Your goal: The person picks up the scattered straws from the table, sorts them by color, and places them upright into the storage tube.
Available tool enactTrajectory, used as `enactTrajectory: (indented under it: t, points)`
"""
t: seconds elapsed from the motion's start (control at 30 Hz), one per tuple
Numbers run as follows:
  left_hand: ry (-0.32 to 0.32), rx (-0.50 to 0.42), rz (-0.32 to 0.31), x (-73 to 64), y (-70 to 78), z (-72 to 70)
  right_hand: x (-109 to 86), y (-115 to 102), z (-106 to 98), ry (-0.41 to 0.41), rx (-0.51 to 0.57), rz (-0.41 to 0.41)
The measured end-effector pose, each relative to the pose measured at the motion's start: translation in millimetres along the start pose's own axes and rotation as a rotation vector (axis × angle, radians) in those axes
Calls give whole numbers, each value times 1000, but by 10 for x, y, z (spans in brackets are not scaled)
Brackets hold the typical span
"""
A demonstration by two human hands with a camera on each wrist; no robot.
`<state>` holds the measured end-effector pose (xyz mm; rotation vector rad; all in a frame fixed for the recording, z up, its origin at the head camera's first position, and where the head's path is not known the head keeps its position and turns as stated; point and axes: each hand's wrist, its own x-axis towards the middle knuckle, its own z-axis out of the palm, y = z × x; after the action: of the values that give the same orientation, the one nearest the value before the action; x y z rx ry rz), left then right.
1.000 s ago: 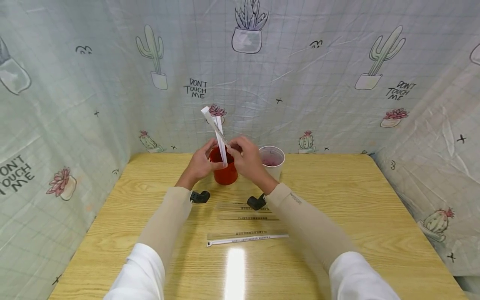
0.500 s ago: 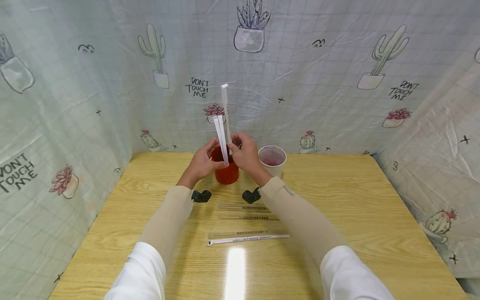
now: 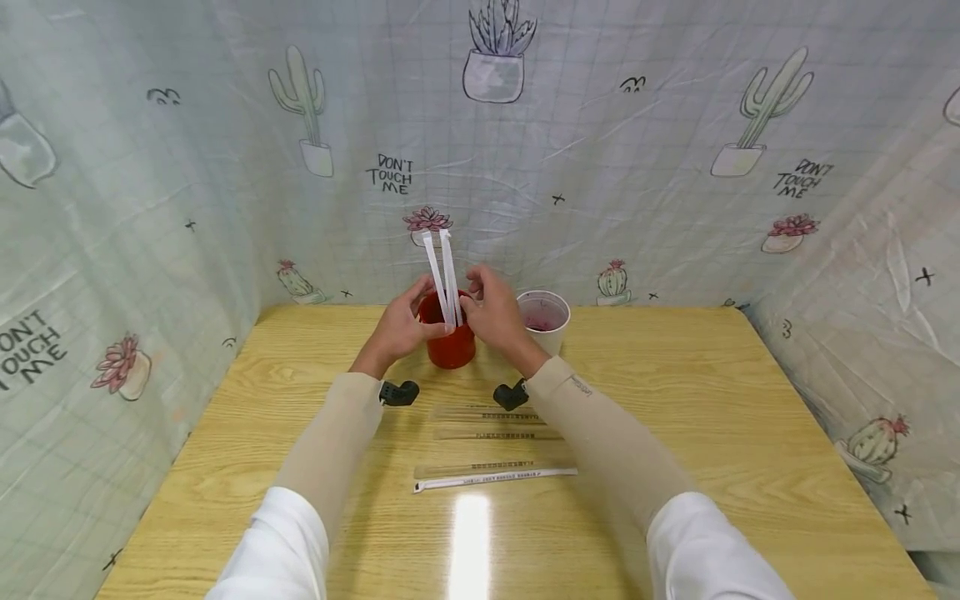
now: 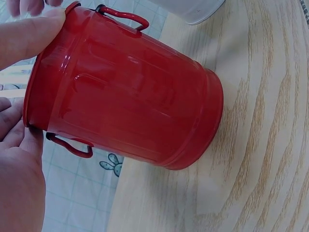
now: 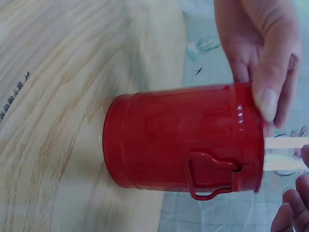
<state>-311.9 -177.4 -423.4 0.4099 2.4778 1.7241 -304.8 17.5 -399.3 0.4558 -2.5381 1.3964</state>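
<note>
With the left hand (image 3: pixel 400 327), grips the rim of a red two-handled pail (image 3: pixel 452 352); holds the right hand (image 3: pixel 497 317) at the opposite side with fingers loosely bent, cannot tell whether touching. Has white wrapped straws (image 3: pixel 452 275) standing tilted in the pail, between both hands. Has a white cup (image 3: pixel 549 341) beside the right hand and printed straws (image 3: pixel 495 479) on the wooden table (image 3: pixel 675 417) nearer than both hands.

I log the bucket (image 3: pixel 452 352) and its handles as glossy red; straws (image 3: pixel 452 275) in it wht. Cup (image 3: pixel 551 340): wht, pinkish inside. Flat strips (image 3: pixel 457 434): brownish, dk print; wrapped straw (image 3: pixel 495 479): wht, blk print. Surface (image 3: pixel 675 383): yellow-brn wood grain, paler on my wrist cams. Backdrop (image 3: pixel 637 175): grey-grn, gridded, cactus motifs, blk lettering.
</note>
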Motion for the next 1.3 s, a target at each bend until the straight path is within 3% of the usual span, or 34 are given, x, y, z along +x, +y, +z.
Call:
enactTrajectory:
  t: [0.23, 0.47, 0.7, 1.0, 1.3]
  points:
    - [6, 2, -15, 0, 13, -5, -198, -9, -191, -33, -39, -129]
    - [11, 23, -26, -15, 14, -2, -577, 33, -376, -135, -136, -205]
    - [7, 36, -32, -18, 13, 1, -1041, 248, -576, -219, -173, -290]
    - [9, 31, -47, -23, 29, -7, -1504, 481, -832, -313, -316, -404]
    - [10, 51, -56, -8, 26, 0, -1791, 641, -801, -450, -382, -640]
